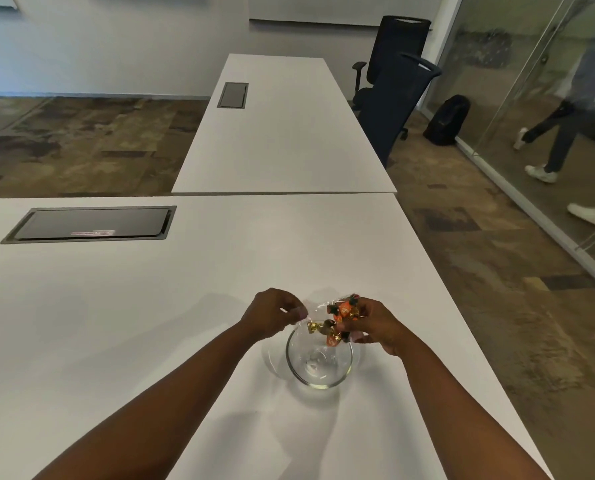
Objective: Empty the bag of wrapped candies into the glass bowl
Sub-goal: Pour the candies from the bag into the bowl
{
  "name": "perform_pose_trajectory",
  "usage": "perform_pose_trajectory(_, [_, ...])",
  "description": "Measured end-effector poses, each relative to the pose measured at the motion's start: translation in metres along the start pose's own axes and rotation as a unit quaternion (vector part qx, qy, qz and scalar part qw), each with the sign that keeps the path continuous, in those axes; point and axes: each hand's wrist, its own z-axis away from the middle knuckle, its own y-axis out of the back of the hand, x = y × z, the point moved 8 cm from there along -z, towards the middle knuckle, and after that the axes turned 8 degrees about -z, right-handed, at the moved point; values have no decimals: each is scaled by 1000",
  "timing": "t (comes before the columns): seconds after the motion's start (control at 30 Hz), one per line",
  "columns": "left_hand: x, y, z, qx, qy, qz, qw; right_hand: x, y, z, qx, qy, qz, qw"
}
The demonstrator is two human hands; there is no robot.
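Clear glass is showing in the lower middle of the frame, where the glass bowl (319, 362) is standing upright on the white worktop (133, 306); the inside of it is looking empty. Just above its far rim, both hands are holding the clear plastic bag (327, 311) of wrapped candies (341, 317). The left hand (271, 315) is pinching the left edge of the bag, with the fingers (297, 311) closing on the thin plastic. The right hand (375, 325) is gripping the right, fuller part of the bag, where the orange, gold and dark wrappers are bunching together. The bag is lying tilted, with some gold candies hanging at its lower left part over the bowl rim; whether they are already outside the bag, I cannot tell. Both bare forearms are reaching in from the bottom edge of the frame. In the left middle of the frame, a dark cable hatch (91, 224) is sitting flush in the worktop. A second white table (282, 133) is standing beyond, in the upper middle, with two dark office chairs (393, 81) and a black backpack (448, 119) at the upper right, near a glass wall (531, 81).
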Motion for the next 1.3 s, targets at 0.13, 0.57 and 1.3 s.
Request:
perform_pose_trajectory(0.13, [-4,-3,3,21,1,-106,994,-9,-3,1,-5,31,56,998])
perform_pose_trajectory(0.57, [-9,-11,10,20,-3,-94,995,-19,-10,0,-14,67,166,984])
perform_pose_trajectory(1.3, [-11,-16,14,23,19,-124,992,-35,-4,-1,19,116,239,964])
